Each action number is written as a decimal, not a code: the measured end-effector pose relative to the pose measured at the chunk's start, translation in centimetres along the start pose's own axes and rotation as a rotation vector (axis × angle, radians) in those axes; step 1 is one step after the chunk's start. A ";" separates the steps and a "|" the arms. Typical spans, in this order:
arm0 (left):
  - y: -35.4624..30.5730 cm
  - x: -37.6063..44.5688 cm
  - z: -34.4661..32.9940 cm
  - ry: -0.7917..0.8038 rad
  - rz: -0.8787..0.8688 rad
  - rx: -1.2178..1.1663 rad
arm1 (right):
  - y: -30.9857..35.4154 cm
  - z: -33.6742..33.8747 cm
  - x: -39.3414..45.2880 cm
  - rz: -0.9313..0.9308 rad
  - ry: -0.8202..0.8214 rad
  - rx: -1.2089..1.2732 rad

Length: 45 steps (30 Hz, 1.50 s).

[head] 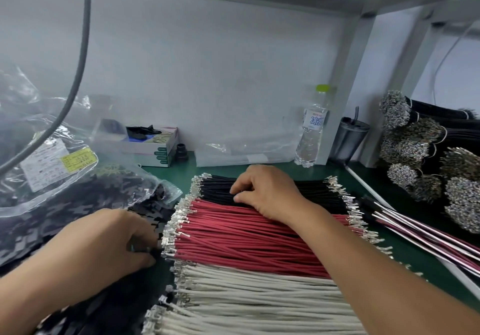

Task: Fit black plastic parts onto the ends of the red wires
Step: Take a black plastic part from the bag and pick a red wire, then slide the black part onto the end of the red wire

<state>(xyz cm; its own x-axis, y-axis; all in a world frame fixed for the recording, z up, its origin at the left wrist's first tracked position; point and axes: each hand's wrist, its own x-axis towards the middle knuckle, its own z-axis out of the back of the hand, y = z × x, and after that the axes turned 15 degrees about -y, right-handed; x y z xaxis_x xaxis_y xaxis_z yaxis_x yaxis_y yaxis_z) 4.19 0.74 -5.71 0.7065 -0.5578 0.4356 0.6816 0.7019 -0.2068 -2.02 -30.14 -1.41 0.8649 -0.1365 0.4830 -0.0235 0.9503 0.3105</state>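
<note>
Red wires [246, 233] lie flat, metal-tipped. Left hand [111, 241] pinches a black plastic part [153, 253] at their ends; right hand [267, 192], fingers curled, picks at black wires [215, 189] beyond.

We see a green bench mat [166, 172]. On it lie rows of black wires [311, 192], red wires [233, 233] and white wires [246, 298], a bag of black plastic parts [78, 194], a water bottle [310, 132], a lidded cup [349, 140] and a small carton [153, 147].

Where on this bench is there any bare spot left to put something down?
Bare green mat shows between the tissue box and the black wires, and beyond them near the water bottle. Elsewhere wires and bags crowd it.
</note>
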 end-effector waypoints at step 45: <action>-9.8 -0.9 2.3 -0.333 0.407 -1.183 | 3.9 4.8 -8.8 0.202 -0.401 0.241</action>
<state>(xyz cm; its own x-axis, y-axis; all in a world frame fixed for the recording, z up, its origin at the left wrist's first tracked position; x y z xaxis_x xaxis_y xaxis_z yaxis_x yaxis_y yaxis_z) -3.57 -4.62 -2.02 0.9370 -0.1418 0.3194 0.3045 -0.1170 -0.9453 -12.08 -26.59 -0.51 0.5718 -0.0988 0.8144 -0.3261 0.8835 0.3361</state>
